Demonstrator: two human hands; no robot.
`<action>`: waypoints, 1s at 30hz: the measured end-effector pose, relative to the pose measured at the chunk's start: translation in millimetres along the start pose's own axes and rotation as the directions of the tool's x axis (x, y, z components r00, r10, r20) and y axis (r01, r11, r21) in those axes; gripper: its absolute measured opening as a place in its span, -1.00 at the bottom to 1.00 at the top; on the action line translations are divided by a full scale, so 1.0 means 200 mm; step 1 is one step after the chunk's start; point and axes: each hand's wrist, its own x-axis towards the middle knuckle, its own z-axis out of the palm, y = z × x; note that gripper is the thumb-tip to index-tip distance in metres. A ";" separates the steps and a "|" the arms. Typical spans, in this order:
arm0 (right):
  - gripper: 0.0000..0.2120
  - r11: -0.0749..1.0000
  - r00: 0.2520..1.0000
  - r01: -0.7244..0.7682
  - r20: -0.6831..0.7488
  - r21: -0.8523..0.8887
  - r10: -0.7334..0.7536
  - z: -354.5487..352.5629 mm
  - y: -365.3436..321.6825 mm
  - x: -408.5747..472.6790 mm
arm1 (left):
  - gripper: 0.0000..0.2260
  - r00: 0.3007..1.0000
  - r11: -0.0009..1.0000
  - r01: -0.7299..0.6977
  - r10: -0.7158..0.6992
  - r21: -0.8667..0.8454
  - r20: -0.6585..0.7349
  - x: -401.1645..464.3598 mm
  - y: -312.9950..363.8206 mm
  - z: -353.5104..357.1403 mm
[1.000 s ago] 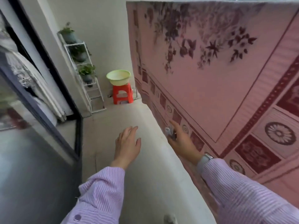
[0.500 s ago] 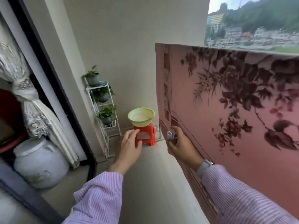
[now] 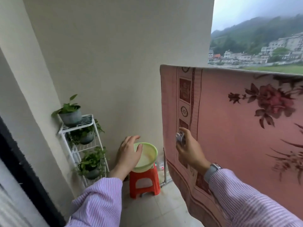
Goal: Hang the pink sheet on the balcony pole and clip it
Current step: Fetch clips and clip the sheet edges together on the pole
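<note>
The pink sheet (image 3: 229,122) with dark red flowers and a patterned border hangs draped over the balcony pole, which its top fold hides; it fills the right half of the head view. My right hand (image 3: 190,148) is raised in front of the sheet's left border and pinches a small silvery metal clip (image 3: 180,137) between thumb and fingers. My left hand (image 3: 128,153) is held out in the air with relaxed, slightly spread fingers and holds nothing.
A green basin (image 3: 148,155) sits on a red plastic stool (image 3: 144,182) by the far wall. A white wire rack (image 3: 82,145) with three potted plants stands left of it. A metal post (image 3: 164,166) rises beside the sheet's left edge. A dark door frame (image 3: 24,177) runs along the left.
My view has tilted up from the floor to the sheet's top edge and the hills beyond. Both hands have risen with it; the right one still pinches the clip.
</note>
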 end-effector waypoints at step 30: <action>-0.50 0.858 0.862 -0.091 -0.471 -0.505 -0.186 0.95 0.58 2.58 | -0.72 0.943 0.681 -0.173 0.323 -0.711 0.080 3.36 -0.32 1.05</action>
